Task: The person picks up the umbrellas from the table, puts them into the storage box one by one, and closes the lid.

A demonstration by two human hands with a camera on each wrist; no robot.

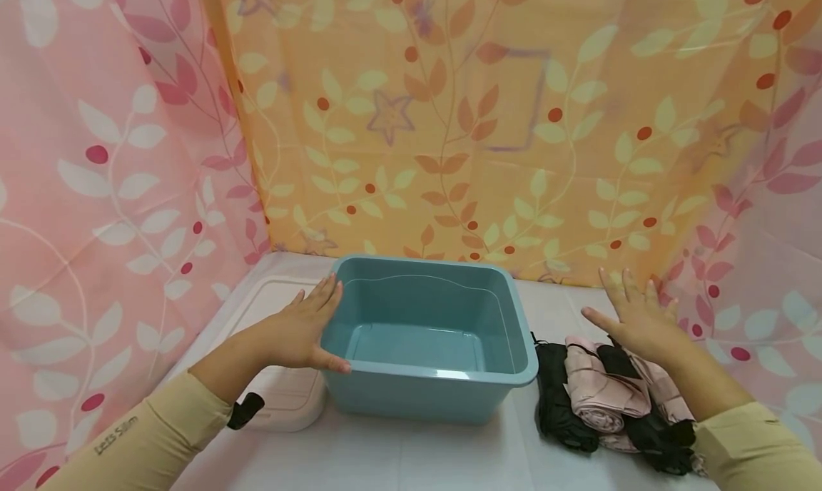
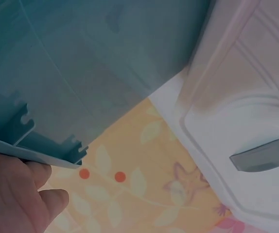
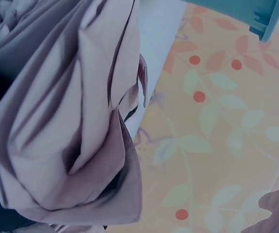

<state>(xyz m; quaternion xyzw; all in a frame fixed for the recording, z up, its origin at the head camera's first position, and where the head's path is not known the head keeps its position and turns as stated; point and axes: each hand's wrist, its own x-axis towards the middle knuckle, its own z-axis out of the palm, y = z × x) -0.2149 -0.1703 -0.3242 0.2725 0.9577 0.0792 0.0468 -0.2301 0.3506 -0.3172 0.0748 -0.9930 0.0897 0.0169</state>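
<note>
A blue-green plastic tub (image 1: 424, 398) stands upright in the middle of the table, and its inside shows no contents. My left hand (image 1: 302, 327) rests at the tub's left rim with fingers straight and thumb spread toward the front corner. The left wrist view has its fingertips (image 2: 54, 201) beside the rim's underside. Spread and holding nothing, my right hand (image 1: 642, 323) hovers over rolled and folded fabric bundles. One pink bundle (image 1: 606, 391) lies on top; a black bundle (image 1: 561, 405) sits on the left of the pile. The right wrist view shows pink folds (image 3: 66, 131) close up.
Left of the tub lies a white plastic lid or box (image 1: 289, 398), partly behind my left arm, with a grey latch (image 2: 263, 154). A white cloth (image 1: 437, 455) covers the table. Patterned curtains, orange (image 1: 449, 120) behind and pink (image 1: 128, 191) at the sides, close in the space.
</note>
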